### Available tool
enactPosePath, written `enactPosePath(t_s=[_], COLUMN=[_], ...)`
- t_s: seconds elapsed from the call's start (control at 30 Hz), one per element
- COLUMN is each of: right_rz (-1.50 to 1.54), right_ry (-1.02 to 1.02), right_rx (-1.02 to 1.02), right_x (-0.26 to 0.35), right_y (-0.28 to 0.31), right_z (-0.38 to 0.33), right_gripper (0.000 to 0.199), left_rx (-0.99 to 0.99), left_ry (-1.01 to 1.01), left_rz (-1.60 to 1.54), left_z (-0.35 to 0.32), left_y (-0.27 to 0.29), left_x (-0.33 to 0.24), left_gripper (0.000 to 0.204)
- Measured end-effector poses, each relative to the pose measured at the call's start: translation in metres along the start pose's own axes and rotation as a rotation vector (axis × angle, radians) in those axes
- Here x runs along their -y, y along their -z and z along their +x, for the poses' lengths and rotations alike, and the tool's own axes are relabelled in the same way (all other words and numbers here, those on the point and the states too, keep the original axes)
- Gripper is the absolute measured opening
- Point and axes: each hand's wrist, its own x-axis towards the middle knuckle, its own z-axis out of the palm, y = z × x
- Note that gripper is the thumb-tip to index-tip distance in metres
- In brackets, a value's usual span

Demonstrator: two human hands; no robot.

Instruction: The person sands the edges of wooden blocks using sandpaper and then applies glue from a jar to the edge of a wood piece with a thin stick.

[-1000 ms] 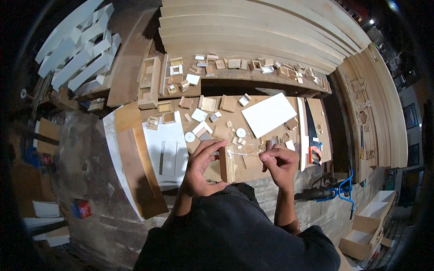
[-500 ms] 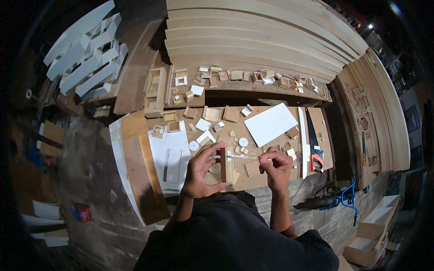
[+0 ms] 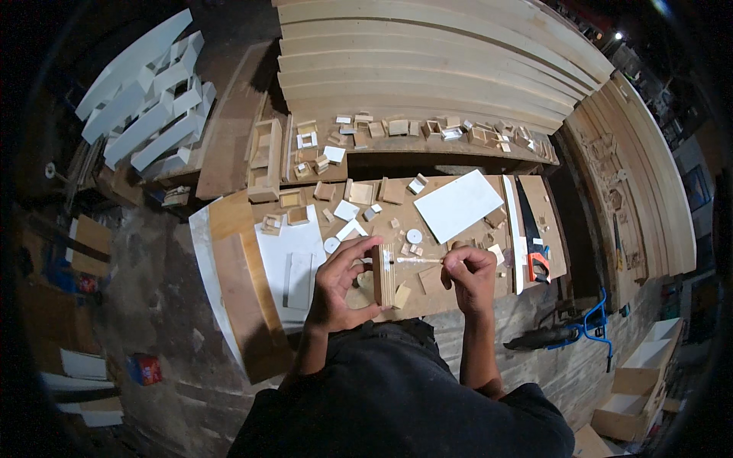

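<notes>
My left hand (image 3: pixel 336 281) grips a small plywood box (image 3: pixel 384 286) between thumb and fingers, its layered edges turned up. White smears, like glue, show on the upper part of those edges. In my right hand (image 3: pixel 472 276), thumb and fingers pinch a thin stick (image 3: pixel 421 260) whose whitish tip points left at the box, close to the smears. Both hands hover over the near side of the workbench (image 3: pixel 427 305). Under them lie small wood offcuts and a white disc (image 3: pixel 414 236).
A white panel (image 3: pixel 458 206) and a handsaw with an orange handle (image 3: pixel 538 267) lie on the bench's right. Several small wooden boxes (image 3: pixel 359 191) line its far side. Long boards (image 3: pixel 427 61) are stacked behind. A blue-framed bike (image 3: pixel 592 328) stands at the right.
The stick, blurred before, now shows sharply with its tip a little apart from the box. My right hand has shifted slightly right. The whole view has tilted slightly.
</notes>
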Motion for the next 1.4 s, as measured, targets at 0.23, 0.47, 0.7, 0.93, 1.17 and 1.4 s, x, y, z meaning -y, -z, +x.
enactPosePath(t_s=[0.23, 0.47, 0.7, 0.93, 1.17, 1.4], right_rz=[-0.081, -0.02, -0.259, -0.429, -0.234, -0.379], right_ry=[-0.076, -0.003, 0.164, 0.312, 0.2, 0.271], right_rx=[0.039, 0.053, -0.009, 0.067, 0.02, 0.081], right_x=[0.003, 0.007, 0.009, 0.015, 0.016, 0.02], right_y=[-0.013, -0.018, -0.023, -0.016, -0.008, -0.018], right_z=[-0.004, -0.008, -0.003, -0.008, -0.01, -0.006], right_gripper=[0.008, 0.005, 0.013, 0.018, 0.017, 0.017], left_rx=[-0.006, -0.041, -0.015, -0.017, 0.01, 0.015], left_ry=[0.004, 0.019, 0.065, -0.068, -0.079, -0.034], left_rz=[0.073, 0.11, 0.056, -0.029, -0.037, 0.072], left_z=[-0.007, -0.012, -0.015, -0.015, -0.016, -0.015], left_y=[0.005, 0.01, 0.005, 0.0, 0.0, -0.006], left_x=[-0.015, -0.018, -0.02, -0.016, -0.011, -0.022], left_gripper=[0.093, 0.091, 0.093, 0.097, 0.097, 0.095])
